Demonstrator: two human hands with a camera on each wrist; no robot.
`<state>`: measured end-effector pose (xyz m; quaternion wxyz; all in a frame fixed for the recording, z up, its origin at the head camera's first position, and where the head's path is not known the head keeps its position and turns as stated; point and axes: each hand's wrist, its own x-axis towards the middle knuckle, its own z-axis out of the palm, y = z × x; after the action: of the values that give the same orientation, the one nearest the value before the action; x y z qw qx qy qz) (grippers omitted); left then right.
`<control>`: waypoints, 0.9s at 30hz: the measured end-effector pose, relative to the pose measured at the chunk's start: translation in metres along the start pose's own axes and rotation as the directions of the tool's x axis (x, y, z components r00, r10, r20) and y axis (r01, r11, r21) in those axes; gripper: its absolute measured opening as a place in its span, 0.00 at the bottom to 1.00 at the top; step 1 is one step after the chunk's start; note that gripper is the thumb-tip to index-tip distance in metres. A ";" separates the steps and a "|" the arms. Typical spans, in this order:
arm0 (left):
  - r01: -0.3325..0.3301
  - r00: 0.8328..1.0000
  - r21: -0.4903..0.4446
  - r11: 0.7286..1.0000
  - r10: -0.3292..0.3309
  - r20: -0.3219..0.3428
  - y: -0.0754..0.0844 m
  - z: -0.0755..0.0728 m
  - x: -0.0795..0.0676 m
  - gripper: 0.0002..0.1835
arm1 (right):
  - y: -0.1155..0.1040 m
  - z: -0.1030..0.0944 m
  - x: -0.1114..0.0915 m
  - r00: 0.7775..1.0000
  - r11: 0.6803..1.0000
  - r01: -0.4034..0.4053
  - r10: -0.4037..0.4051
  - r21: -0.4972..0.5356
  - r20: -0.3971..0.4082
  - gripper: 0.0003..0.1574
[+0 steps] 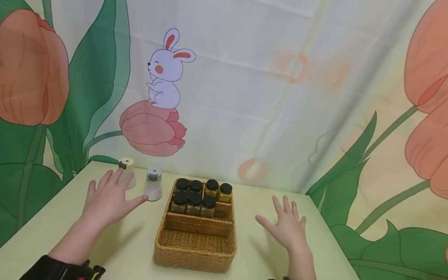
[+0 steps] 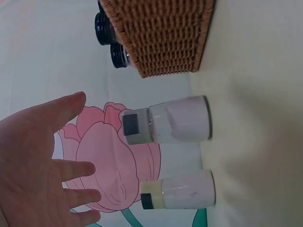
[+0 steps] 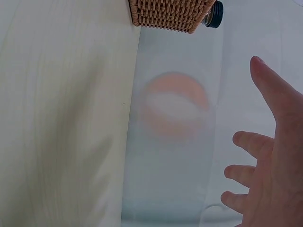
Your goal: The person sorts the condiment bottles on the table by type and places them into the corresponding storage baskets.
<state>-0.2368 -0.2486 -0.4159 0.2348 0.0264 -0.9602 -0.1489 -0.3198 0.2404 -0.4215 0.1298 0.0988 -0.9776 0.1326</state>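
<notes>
My left hand [image 1: 106,198] hovers over the left of the table with its fingers spread, holding nothing. Nearest to it stand two clear shakers with white contents: one with a cream cap [image 2: 177,192], partly behind the fingers in the head view, and one with a grey cap [image 2: 166,120]. On the right, my right hand [image 1: 287,225] is held above the table, fingers spread and nothing in it. Between the hands sits a woven basket [image 1: 196,260] with compartments. Several small black-lidded spice jars [image 1: 194,204] fill its back sections; the front section holds nothing.
The pale yellow table [image 1: 259,252] carries the basket and shakers. Behind it hangs a curtain [image 1: 238,97] printed with tulips and a rabbit, reaching down to the table's back edge.
</notes>
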 end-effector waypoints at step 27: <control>-0.011 0.984 -0.058 0.998 0.022 0.179 0.023 0.017 0.067 0.47 | 0.002 -0.004 -0.002 0.999 1.000 0.005 -0.006 0.027 0.034 0.67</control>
<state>-0.3039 -0.2305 -0.3936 0.1492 -0.0018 -0.9730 -0.1759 -0.3176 0.2441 -0.4188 0.1124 0.1056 -0.9775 0.1438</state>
